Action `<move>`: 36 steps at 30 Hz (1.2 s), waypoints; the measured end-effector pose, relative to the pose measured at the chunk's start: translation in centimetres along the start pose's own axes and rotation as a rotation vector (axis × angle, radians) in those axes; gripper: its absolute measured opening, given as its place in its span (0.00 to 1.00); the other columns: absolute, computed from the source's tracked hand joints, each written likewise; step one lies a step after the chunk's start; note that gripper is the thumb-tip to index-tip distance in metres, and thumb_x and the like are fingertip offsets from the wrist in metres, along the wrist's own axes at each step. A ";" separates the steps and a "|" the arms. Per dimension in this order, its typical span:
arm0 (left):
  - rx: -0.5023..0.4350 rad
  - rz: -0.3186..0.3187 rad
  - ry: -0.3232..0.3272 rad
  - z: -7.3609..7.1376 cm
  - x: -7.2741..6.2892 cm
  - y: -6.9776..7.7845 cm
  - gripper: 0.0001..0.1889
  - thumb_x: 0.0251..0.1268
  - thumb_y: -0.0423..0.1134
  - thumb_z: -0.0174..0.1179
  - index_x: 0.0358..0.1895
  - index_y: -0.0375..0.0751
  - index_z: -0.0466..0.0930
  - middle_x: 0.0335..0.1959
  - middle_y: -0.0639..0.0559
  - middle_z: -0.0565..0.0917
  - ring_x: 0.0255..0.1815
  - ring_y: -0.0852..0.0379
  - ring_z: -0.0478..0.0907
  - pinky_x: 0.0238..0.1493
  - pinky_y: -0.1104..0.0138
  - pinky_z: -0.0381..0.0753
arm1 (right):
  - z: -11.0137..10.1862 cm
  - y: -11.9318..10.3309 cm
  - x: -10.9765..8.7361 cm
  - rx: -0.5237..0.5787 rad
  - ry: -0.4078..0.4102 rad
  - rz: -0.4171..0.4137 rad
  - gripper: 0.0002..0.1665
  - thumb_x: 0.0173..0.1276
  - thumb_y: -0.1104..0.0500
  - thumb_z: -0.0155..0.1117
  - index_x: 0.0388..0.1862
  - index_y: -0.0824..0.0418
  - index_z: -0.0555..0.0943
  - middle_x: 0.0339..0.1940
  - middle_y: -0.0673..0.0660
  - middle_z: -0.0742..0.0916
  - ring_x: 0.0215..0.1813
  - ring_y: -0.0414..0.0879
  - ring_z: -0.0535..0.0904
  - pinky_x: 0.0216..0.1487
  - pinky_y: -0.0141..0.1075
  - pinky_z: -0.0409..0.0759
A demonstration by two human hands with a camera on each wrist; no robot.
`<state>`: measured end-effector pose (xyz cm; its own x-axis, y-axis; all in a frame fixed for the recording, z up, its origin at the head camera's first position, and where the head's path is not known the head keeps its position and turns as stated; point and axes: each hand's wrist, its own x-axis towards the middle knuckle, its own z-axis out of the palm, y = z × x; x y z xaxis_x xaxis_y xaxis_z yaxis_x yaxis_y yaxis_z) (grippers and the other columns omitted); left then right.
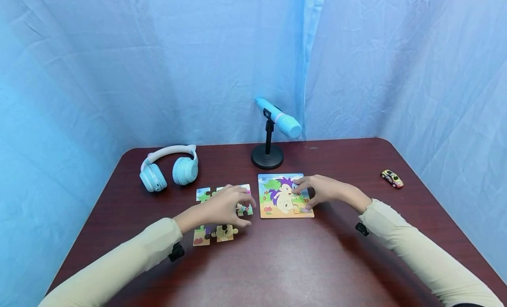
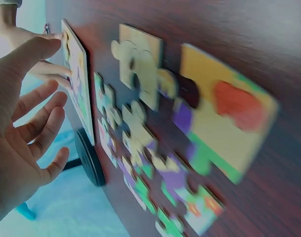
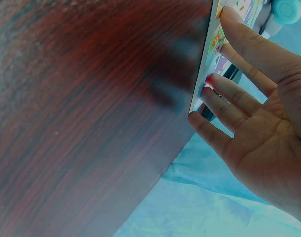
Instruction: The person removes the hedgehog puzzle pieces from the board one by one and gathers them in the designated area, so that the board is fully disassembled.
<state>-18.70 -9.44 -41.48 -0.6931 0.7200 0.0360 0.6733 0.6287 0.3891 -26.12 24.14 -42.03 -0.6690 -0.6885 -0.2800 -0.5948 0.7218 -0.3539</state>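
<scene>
My left hand [image 1: 223,205] hovers above a group of loose jigsaw pieces [image 1: 201,242], fingers spread and loosely bent, with nothing between them. In the left wrist view a piece with a red heart [image 2: 239,106] lies nearest the camera, and several others sit beyond it, slightly apart. To the right, a square puzzle board [image 1: 273,212] lies flat, showing a purple-haired hedgehog. The fingertips of my right hand [image 1: 322,189] touch its right side, the thumb on a piece [image 1: 301,208] at the lower right corner. In the right wrist view the fingers [image 3: 249,44] are extended along the board's edge.
A blue microphone [image 1: 288,125] on a black stand [image 1: 267,156] stands behind the board. Blue headphones [image 1: 185,171] lie at the back left, and a small toy car [image 1: 392,179] at the right. Blue cloth [image 1: 198,69] hangs around the dark wooden table [image 1: 273,267].
</scene>
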 end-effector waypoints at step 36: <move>0.062 0.095 -0.041 4.1 11.1 3.4 0.24 0.61 0.53 0.70 0.59 0.48 0.84 0.52 0.54 0.84 0.49 0.60 0.76 0.53 0.64 0.76 | 0.1 0.6 0.0 0.009 0.017 -0.054 0.31 0.57 0.53 0.81 0.61 0.55 0.85 0.72 0.67 0.77 0.73 0.66 0.71 0.65 0.58 0.76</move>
<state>-23.02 1.88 -43.48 -0.6155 0.7875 0.0321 0.7507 0.5734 0.3280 -26.45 24.59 -42.29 -0.6438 -0.7249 -0.2449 -0.6262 0.6831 -0.3758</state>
